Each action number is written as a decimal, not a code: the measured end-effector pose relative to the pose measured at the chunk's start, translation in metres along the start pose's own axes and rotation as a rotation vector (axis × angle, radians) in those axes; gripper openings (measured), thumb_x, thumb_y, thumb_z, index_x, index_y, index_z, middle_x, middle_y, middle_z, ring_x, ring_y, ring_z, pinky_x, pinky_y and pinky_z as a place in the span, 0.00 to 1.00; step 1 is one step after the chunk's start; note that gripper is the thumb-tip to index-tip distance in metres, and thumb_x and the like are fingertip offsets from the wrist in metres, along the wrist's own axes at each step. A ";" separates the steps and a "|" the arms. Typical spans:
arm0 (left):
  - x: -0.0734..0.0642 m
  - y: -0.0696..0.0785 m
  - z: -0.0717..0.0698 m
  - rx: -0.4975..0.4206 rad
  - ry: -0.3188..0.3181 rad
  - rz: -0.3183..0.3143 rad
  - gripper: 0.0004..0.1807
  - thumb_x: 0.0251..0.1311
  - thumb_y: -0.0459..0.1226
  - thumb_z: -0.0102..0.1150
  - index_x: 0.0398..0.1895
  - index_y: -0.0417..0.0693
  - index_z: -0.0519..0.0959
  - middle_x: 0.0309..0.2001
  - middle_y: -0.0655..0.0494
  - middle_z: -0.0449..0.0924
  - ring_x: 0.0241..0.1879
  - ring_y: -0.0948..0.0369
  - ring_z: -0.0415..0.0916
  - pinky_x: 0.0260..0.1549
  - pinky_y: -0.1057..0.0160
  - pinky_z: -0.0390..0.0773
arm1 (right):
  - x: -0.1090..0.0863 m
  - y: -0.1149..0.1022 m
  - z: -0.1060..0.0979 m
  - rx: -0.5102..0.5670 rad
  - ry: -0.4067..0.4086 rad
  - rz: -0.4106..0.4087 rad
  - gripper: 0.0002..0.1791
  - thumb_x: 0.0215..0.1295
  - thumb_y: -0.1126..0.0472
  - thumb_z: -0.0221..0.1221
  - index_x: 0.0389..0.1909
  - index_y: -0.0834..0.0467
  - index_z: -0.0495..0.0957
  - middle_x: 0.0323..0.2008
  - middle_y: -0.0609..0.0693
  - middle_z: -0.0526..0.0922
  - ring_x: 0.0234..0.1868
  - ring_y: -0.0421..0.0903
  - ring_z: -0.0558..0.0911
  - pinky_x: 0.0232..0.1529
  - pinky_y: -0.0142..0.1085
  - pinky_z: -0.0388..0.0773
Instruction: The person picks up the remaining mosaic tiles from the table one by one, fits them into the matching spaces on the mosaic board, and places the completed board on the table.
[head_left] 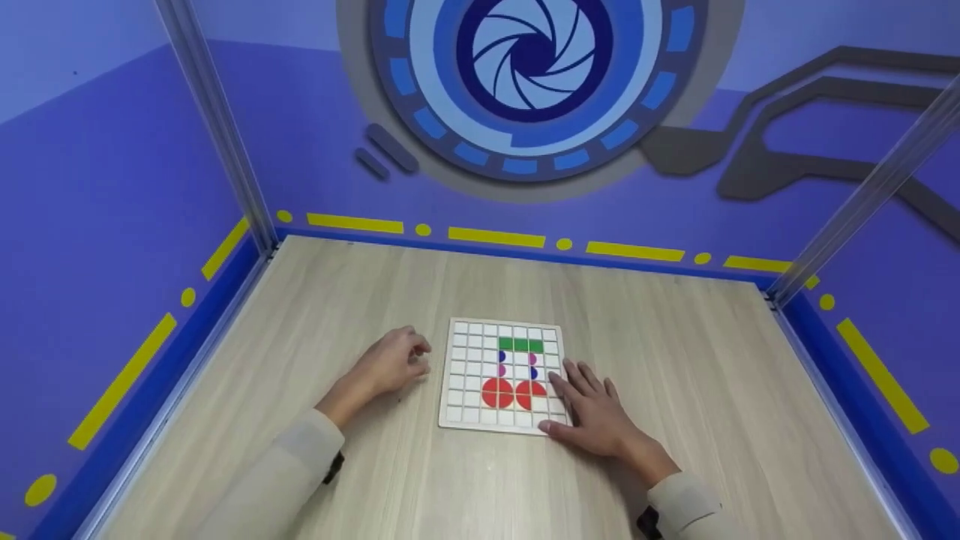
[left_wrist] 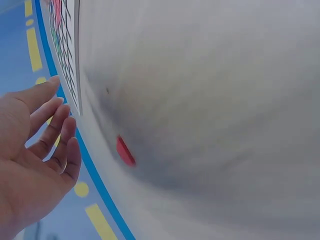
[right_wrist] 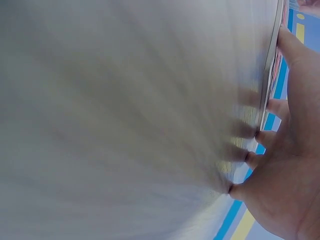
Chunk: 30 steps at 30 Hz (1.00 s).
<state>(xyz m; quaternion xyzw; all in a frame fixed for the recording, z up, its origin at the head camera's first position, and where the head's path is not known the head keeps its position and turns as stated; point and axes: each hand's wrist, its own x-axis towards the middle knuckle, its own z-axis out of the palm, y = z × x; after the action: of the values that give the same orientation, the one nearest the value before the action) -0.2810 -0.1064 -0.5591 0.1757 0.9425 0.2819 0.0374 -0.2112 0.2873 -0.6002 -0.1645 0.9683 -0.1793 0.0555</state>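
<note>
A square board (head_left: 463, 375) with a grid of white cells lies flat on the table. Its coloured pieces form a green strip (head_left: 520, 345), small blue and magenta rounded pieces below it, a full red circle (head_left: 491, 392) and a red circle lacking its lower right quarter (head_left: 525, 390). My left hand (head_left: 390, 363) hovers left of the board, fingers loosely bent, holding nothing. In the left wrist view a loose red piece (left_wrist: 125, 151) is on the table near that hand; the head view hides it. My right hand (head_left: 596, 411) rests with spread fingers at the board's right edge, thumb at the lower corner.
The light wood table (head_left: 360, 300) is enclosed by blue-purple panels (head_left: 300, 135) with yellow marks. Metal posts (head_left: 225, 135) stand at the back corners. A small dark speck (left_wrist: 107, 90) shows on the tabletop in the left wrist view.
</note>
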 end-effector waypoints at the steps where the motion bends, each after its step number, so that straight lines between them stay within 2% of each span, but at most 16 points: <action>1: -0.002 -0.005 -0.003 0.008 0.008 -0.013 0.15 0.65 0.36 0.73 0.53 0.43 0.85 0.45 0.53 0.79 0.48 0.56 0.77 0.51 0.53 0.80 | 0.000 0.000 0.000 0.002 -0.002 0.001 0.55 0.63 0.22 0.58 0.83 0.48 0.60 0.85 0.55 0.49 0.85 0.61 0.44 0.76 0.71 0.40; 4: -0.008 -0.018 -0.010 0.030 0.012 -0.058 0.18 0.64 0.37 0.73 0.55 0.41 0.84 0.47 0.50 0.79 0.49 0.53 0.76 0.53 0.50 0.78 | -0.001 -0.001 0.000 0.007 -0.004 -0.004 0.54 0.63 0.22 0.58 0.83 0.48 0.60 0.85 0.55 0.49 0.85 0.61 0.44 0.76 0.71 0.40; 8: -0.016 -0.034 -0.020 0.060 -0.018 -0.103 0.22 0.64 0.39 0.74 0.58 0.40 0.82 0.51 0.47 0.77 0.54 0.48 0.73 0.56 0.46 0.76 | -0.001 0.000 -0.001 -0.001 0.000 -0.012 0.54 0.64 0.22 0.58 0.83 0.48 0.60 0.85 0.56 0.49 0.85 0.61 0.44 0.75 0.71 0.40; 13: -0.024 -0.047 -0.031 0.042 -0.047 -0.108 0.23 0.64 0.39 0.75 0.58 0.38 0.81 0.53 0.43 0.76 0.56 0.44 0.73 0.59 0.44 0.74 | 0.000 0.000 -0.002 -0.002 -0.002 -0.009 0.54 0.64 0.22 0.58 0.84 0.48 0.59 0.85 0.55 0.49 0.85 0.61 0.43 0.76 0.71 0.40; 20: -0.029 -0.053 -0.038 -0.034 -0.087 -0.083 0.20 0.66 0.38 0.73 0.55 0.36 0.81 0.50 0.44 0.76 0.49 0.49 0.74 0.54 0.45 0.75 | -0.001 0.000 -0.004 0.003 0.003 -0.010 0.54 0.65 0.24 0.59 0.84 0.50 0.59 0.85 0.56 0.49 0.85 0.62 0.45 0.76 0.71 0.41; 24: -0.033 -0.055 -0.036 -0.087 -0.102 -0.089 0.17 0.65 0.37 0.74 0.51 0.37 0.82 0.47 0.45 0.78 0.46 0.50 0.75 0.51 0.46 0.76 | -0.001 0.001 -0.003 -0.002 -0.015 -0.006 0.54 0.66 0.23 0.58 0.84 0.49 0.58 0.85 0.56 0.48 0.85 0.62 0.44 0.76 0.70 0.40; 30: -0.039 -0.057 -0.033 -0.111 -0.111 -0.093 0.15 0.63 0.36 0.75 0.49 0.39 0.82 0.45 0.47 0.77 0.44 0.52 0.75 0.49 0.49 0.75 | -0.001 -0.001 -0.003 0.007 -0.014 -0.010 0.54 0.65 0.23 0.58 0.84 0.49 0.58 0.85 0.56 0.48 0.85 0.62 0.44 0.76 0.71 0.40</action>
<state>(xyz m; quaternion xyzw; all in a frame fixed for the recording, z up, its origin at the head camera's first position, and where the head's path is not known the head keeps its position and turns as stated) -0.2681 -0.1816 -0.5635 0.1448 0.9290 0.3216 0.1121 -0.2109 0.2878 -0.5972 -0.1707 0.9664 -0.1819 0.0618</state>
